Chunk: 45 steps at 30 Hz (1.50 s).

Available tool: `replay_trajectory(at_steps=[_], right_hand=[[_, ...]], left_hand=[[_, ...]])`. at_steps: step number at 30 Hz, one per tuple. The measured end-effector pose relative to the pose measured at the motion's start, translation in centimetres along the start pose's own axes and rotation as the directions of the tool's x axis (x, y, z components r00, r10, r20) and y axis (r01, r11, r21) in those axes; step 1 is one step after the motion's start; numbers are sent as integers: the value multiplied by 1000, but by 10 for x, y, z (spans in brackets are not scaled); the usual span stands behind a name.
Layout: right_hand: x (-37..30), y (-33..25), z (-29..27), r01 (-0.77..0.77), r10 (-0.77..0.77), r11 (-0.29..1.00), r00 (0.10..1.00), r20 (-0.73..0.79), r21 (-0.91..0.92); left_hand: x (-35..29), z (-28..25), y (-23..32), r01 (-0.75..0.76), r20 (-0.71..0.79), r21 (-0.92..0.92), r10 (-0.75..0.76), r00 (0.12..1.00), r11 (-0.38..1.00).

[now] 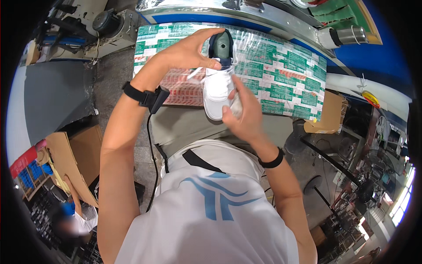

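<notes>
Factory floor, workbench (281, 75) wrapped in green, white and red printed plastic sheet, machinery behind, cardboard boxes at both sides. 1 white low-top sneaker with dark green shoe last inside (218, 83) held above bench edge, toe toward person. Left hand (187, 53) fingers curled around heel collar and last; right hand (244, 116) fingers closed on toe side, possibly pressing small cloth, unclear. Shoe likely light, upper soft, last keeps it stiff; safest grip heel and sole. 2 wrist bands, 1 per arm.
</notes>
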State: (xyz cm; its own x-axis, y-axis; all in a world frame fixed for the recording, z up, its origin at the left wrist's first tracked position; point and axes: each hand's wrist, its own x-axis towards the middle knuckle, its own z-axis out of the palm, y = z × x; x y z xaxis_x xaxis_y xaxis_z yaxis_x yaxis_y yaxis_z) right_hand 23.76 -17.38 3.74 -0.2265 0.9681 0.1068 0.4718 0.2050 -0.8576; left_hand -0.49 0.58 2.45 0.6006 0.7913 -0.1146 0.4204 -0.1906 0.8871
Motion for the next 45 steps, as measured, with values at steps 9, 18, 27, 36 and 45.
replay_trajectory(at_steps=[9, 18, 27, 36, 45], right_hand=[[-12, 1, -48, 123, -63, 933, 981, 184, -337], [-39, -6, -43, -75, 98, 989, 978, 183, -129], [0, 21, -17, -2, 5, 993, 1000, 27, -116], [-24, -4, -14, 154, -149, 958, 988, 40, -241], [17, 5, 25, 179, -154, 953, 981, 118, -246]], left_hand=[[9, 21, 7, 8, -92, 72, -1, 996, 997], [16, 30, 9, 10, -77, 41, -7, 997, 999], [14, 32, 7, 34, -98, 16, -33, 995, 999], [16, 31, 4, 9, -75, -10, -10, 997, 1000], [20, 24, -3, 5, -13, -28, -5, 1000, 1000]])
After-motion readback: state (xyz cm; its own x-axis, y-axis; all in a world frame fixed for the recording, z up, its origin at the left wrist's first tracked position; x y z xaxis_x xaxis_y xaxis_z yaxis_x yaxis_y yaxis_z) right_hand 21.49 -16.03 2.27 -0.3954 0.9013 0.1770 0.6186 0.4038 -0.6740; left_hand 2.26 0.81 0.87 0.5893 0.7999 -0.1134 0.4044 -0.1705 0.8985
